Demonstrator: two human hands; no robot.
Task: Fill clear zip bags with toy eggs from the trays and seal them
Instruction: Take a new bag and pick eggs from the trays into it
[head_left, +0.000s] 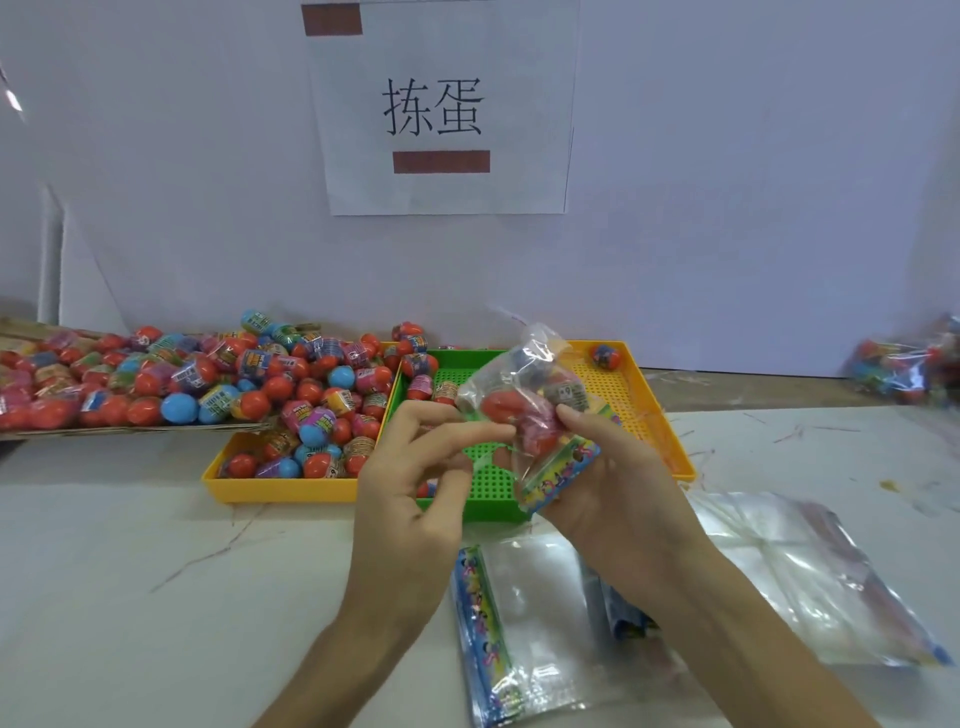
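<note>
The white desk carried a heap of toy eggs at its back left, spilling into a yellow tray. A green tray and a second yellow tray stood beside it. Empty clear bags lay near the front. Above the green tray, the right hand held a filled bag, fingers curled round it. The left hand pinched the bag's edge between thumb and forefinger.

Site: manual packing workstation | Evidence: white printed paper sign reading 拣蛋 on plain white partition | bulk red-and-blue plastic toy eggs heaped in yellow plastic tray | empty clear zip bags on scuffed white tabletop
</note>
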